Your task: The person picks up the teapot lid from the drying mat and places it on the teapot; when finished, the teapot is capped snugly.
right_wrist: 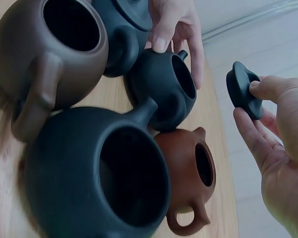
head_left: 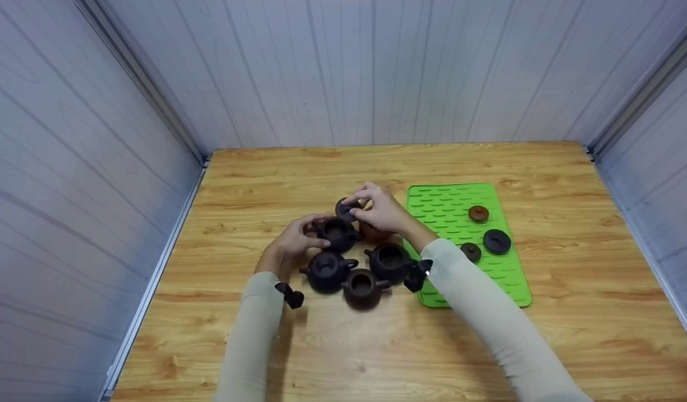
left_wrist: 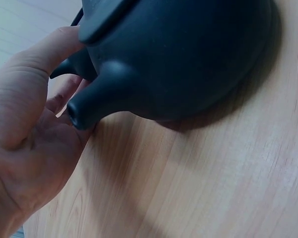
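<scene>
My left hand [head_left: 296, 237] grips a small dark teapot [head_left: 337, 245] by its sides, its thumb on the near shoulder. That pot has no lid on, so its round mouth shows. Just above and beyond the mouth, my right hand [head_left: 380, 212] pinches a dark lid [right_wrist: 241, 89] by its knob, tilted and apart from the pot. A lidded dark teapot [left_wrist: 188, 59] stands close to my left wrist. Around them are a reddish-brown teapot [right_wrist: 181, 163], a larger dark teapot [right_wrist: 64, 173] and a brown teapot [right_wrist: 20, 49], all with open mouths.
On the right lies a green ridged mat [head_left: 438, 201]. It bears an orange-brown lid [head_left: 478, 213], a larger black lid [head_left: 496, 241] and a dark brown lid [head_left: 471, 252]. Pale panel walls [head_left: 343, 72] enclose the wooden table [head_left: 354, 357] at the back and sides.
</scene>
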A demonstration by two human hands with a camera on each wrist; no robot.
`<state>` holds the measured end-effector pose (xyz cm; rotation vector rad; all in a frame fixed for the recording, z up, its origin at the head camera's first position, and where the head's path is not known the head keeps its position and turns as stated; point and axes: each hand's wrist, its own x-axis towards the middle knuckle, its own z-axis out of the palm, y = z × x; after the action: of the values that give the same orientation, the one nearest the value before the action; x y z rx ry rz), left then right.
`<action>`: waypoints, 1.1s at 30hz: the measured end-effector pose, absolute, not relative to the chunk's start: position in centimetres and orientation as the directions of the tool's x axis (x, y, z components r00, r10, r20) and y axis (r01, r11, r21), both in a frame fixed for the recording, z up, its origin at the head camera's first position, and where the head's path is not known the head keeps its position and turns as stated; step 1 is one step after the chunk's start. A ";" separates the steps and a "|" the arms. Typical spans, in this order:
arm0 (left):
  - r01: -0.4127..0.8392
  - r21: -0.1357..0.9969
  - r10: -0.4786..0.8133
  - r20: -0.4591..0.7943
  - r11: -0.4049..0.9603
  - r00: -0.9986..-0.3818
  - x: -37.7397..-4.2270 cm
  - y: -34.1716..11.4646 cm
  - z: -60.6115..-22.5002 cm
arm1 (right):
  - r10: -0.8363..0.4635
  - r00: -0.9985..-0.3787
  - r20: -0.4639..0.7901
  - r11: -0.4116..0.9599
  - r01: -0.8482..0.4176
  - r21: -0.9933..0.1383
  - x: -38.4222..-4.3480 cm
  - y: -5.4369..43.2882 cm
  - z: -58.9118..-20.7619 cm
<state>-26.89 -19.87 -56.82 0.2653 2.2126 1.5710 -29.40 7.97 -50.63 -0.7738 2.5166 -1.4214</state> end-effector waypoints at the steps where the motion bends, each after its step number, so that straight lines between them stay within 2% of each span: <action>1: -0.084 0.934 0.379 -0.222 0.348 -0.899 -26.9 -19.9 -56.8 | -0.509 -0.852 0.120 0.416 -0.366 -0.832 -29.4 7.8 -50.6; 8: -0.099 0.923 0.357 -0.241 0.372 -0.903 -27.0 -19.9 -56.8 | -0.536 -0.835 0.121 0.406 -0.381 -0.831 -29.3 6.6 -50.4; 24: -0.125 0.927 0.348 -0.254 0.352 -0.902 -27.0 -19.7 -56.9 | -0.476 -0.865 0.159 0.388 -0.368 -0.845 -28.8 5.4 -52.7; 33: -0.153 0.930 0.336 -0.270 0.335 -0.902 -26.9 -19.7 -56.9 | -0.481 -0.871 0.104 0.410 -0.328 -0.851 -28.4 5.2 -53.8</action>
<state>-26.94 -19.73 -56.91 0.1612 2.1890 1.5918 -28.43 5.21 -53.78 -0.7238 2.5023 -1.4565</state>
